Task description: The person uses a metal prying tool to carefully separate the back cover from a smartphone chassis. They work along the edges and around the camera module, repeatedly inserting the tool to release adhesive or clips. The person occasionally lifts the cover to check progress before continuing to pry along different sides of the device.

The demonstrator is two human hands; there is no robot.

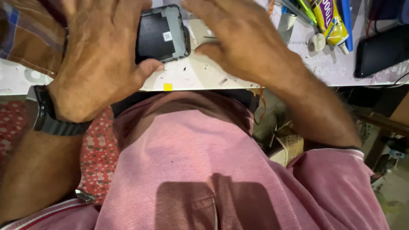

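An opened black phone (161, 36) with its back cover off lies on the white worktable (200, 79), close to the table's near edge. My left hand (100, 59) rests over the phone's left side, thumb pressed against its lower corner, and wears a black wristwatch (47, 113). My right hand (238, 38) hovers over the table just right of the phone, with a thin metal tool (211, 38) showing under the fingers; how the fingers hold it is hidden.
A yellow glue tube (330, 21), a small white round cap (317, 41) and pens lie at the table's far right. A second black phone (381, 51) lies at the right edge. A small yellow square (168, 87) sticks to the table's near edge.
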